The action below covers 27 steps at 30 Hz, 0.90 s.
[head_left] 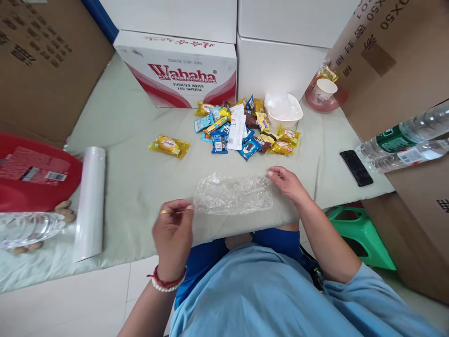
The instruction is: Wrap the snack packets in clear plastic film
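A crumpled sheet of clear plastic film [233, 194] is stretched out near the table's front edge. My left hand [174, 229] pinches its left end between thumb and fingers. At the film's upper right corner, my right hand [286, 182] pinches the other end. Beyond the film lies a pile of small wrapped snacks [250, 149] in blue, yellow and brown packets, with a white paper slip [237, 126] on top. One yellow-wrapped snack [170, 146] lies apart to the left of the pile.
A white bowl [294, 114] holding clear plastic stands behind the pile. A Wahaha carton [189, 77] is at the back. On the left lie a white roll [90, 201] and a red container [38, 187]. To the right are a phone [356, 167], water bottles [396, 140] and a paper cup [323, 91].
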Each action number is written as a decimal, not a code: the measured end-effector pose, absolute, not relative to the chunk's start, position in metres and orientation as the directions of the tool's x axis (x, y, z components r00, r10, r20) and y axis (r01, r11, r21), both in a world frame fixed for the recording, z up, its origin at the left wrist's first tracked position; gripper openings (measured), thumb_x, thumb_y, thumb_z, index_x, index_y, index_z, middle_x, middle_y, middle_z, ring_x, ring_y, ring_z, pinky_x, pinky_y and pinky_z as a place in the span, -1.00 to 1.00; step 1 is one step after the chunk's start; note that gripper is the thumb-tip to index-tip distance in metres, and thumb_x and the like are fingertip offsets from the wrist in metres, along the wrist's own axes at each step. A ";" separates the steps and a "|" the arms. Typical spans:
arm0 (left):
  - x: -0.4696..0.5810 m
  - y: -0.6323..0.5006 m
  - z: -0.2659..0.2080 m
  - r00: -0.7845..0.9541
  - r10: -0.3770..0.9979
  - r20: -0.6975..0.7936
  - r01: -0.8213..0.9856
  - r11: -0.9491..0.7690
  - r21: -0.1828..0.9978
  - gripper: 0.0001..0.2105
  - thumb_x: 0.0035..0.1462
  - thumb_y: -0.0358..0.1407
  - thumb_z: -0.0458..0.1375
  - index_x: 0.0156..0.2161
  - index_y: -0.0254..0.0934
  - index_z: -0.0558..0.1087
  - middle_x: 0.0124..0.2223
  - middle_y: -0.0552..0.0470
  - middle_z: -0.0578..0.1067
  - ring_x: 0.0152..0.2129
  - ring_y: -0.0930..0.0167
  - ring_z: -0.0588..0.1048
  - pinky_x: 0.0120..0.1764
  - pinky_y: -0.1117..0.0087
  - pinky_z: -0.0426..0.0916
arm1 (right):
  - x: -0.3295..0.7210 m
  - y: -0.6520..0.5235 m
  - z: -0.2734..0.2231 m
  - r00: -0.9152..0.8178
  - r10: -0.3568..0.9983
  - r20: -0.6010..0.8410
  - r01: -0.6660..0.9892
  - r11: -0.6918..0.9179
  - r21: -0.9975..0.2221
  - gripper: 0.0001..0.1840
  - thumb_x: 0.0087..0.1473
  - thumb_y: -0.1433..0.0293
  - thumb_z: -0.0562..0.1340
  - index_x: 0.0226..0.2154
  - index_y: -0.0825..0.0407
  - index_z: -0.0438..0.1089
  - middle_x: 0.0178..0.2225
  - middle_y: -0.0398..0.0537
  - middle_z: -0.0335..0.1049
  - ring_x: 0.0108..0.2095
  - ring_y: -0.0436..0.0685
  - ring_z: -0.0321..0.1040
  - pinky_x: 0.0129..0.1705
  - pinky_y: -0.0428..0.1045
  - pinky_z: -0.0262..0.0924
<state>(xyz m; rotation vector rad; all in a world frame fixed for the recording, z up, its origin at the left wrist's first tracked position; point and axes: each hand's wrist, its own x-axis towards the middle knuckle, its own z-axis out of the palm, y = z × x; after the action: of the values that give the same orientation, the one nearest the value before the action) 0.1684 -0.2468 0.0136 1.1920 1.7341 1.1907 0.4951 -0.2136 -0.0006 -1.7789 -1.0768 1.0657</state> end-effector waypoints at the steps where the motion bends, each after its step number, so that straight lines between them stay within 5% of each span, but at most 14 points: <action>1: 0.173 -0.249 0.013 -0.222 0.971 -0.092 0.272 0.152 0.950 -0.75 0.18 -0.06 0.33 -0.19 -0.18 0.53 -0.26 0.04 0.55 -0.35 0.37 0.47 -0.25 0.37 0.33 | 0.489 -0.209 0.000 0.226 0.937 -0.267 0.273 -0.324 -0.906 -0.42 -0.07 -0.09 0.45 -0.15 0.00 0.56 -0.29 -0.08 0.56 -0.30 0.12 0.38 -0.20 0.03 0.28; 5: 0.191 -0.265 0.003 0.076 0.942 -0.328 0.116 0.318 0.941 -0.54 0.12 0.20 0.33 -0.30 -0.20 0.55 -0.30 -0.04 0.55 -0.32 0.29 0.50 -0.26 0.33 0.42 | 0.464 -0.223 0.021 -0.054 0.990 -0.132 0.411 -0.098 -0.906 -0.66 0.09 0.04 0.41 -0.31 -0.04 0.59 -0.33 -0.08 0.56 -0.33 0.12 0.40 -0.21 0.03 0.28; 9: 0.208 -0.274 0.001 0.273 0.821 -0.502 -0.214 0.561 0.800 -0.42 0.08 0.32 0.30 -0.15 -0.19 0.52 -0.04 -0.13 0.55 -0.03 0.14 0.53 -0.08 0.16 0.52 | 0.431 -0.272 0.040 -0.352 0.935 0.039 0.525 0.232 -0.819 -0.81 0.29 0.28 0.26 -0.20 -0.14 0.63 -0.26 -0.05 0.57 -0.27 0.14 0.47 -0.19 0.01 0.29; 12: 0.223 -0.270 0.003 0.303 0.808 -0.505 -0.272 0.581 0.767 -0.47 0.01 0.06 0.49 -0.02 -0.16 0.50 0.08 -0.15 0.53 0.09 0.14 0.50 0.09 0.12 0.45 | 0.406 -0.303 0.037 -0.514 0.858 0.023 0.497 0.320 -0.806 -0.73 0.32 0.36 0.20 -0.14 -0.19 0.63 -0.20 -0.07 0.61 -0.24 0.15 0.50 -0.21 0.01 0.32; 15: 0.236 -0.261 -0.001 0.243 0.865 -0.439 -0.202 0.488 0.849 -0.64 -0.05 -0.24 0.53 -0.17 -0.21 0.54 0.00 -0.15 0.58 0.07 0.16 0.51 0.24 0.10 0.32 | 0.399 -0.313 0.032 -0.572 0.820 -0.005 0.446 0.307 -0.841 -0.74 0.38 0.29 0.19 -0.13 -0.16 0.63 -0.19 -0.09 0.63 -0.23 0.14 0.52 -0.17 0.02 0.36; 19: 0.242 -0.254 -0.007 0.197 0.916 -0.348 -0.140 0.378 0.915 -0.84 0.05 -0.25 0.42 -0.37 -0.21 0.53 -0.02 -0.14 0.62 0.06 0.14 0.51 0.22 0.12 0.30 | 0.420 -0.291 0.037 -0.199 0.972 0.123 0.569 0.217 -0.793 -0.72 0.43 0.22 0.16 -0.10 -0.12 0.59 -0.21 -0.03 0.59 -0.16 0.18 0.49 -0.04 0.09 0.35; 22: 0.241 -0.253 -0.006 0.216 0.915 -0.340 -0.125 0.371 0.920 -0.85 0.07 -0.23 0.42 -0.38 -0.20 0.56 0.14 -0.15 0.59 0.21 0.09 0.43 0.24 0.13 0.28 | 0.440 -0.253 0.027 0.125 0.958 0.256 0.753 0.077 -0.654 -0.61 0.34 0.12 0.22 0.08 -0.05 0.51 0.05 0.16 0.51 0.11 0.36 0.37 0.20 0.27 0.21; 25: 0.235 -0.249 -0.003 0.224 0.915 -0.335 -0.162 0.374 0.913 -0.82 0.01 -0.22 0.46 -0.39 -0.21 0.57 0.17 -0.20 0.58 0.29 0.06 0.38 0.27 0.11 0.26 | 0.455 -0.214 0.003 0.181 0.973 0.142 0.805 -0.064 -0.589 -0.33 0.15 0.02 0.37 0.20 0.03 0.43 0.11 0.25 0.47 0.13 0.46 0.32 0.17 0.32 0.22; 27: 0.223 -0.245 -0.002 0.198 0.913 -0.356 -0.230 0.396 0.889 -0.77 -0.03 -0.18 0.49 -0.38 -0.24 0.57 0.16 -0.24 0.58 0.28 0.04 0.39 0.25 0.07 0.32 | 0.462 -0.197 -0.012 0.179 0.984 -0.015 0.782 -0.152 -0.605 -0.43 0.09 0.07 0.40 0.08 0.01 0.50 -0.09 0.15 0.56 -0.05 0.38 0.42 0.01 0.21 0.29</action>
<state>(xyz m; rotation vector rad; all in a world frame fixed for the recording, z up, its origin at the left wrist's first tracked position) 0.2233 -0.2446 -0.0024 0.8025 1.0681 0.9325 0.4621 -0.1970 -0.0124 -1.9951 -1.6562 0.5744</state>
